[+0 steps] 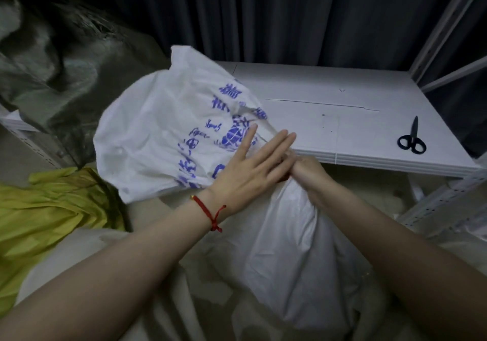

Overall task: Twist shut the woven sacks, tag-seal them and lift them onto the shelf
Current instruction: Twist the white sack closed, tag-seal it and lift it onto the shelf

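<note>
A white woven sack (284,248) with blue print stands in front of me, its neck gathered at the top. The loose upper part (163,130) flares out to the left and leans on the shelf edge. My right hand (308,174) grips the gathered neck in its fist. My left hand (253,161), with a red string on the wrist, lies over the neck with straight fingers pointing toward the shelf. The white shelf board (342,119) is just behind the sack.
Black scissors (412,137) lie on the shelf's right side. A yellow-green sack (44,214) lies at the left, a dark olive sack (52,64) behind it. Shelf uprights (445,24) rise at the right, with a perforated rail (434,203) below. Dark curtains hang behind.
</note>
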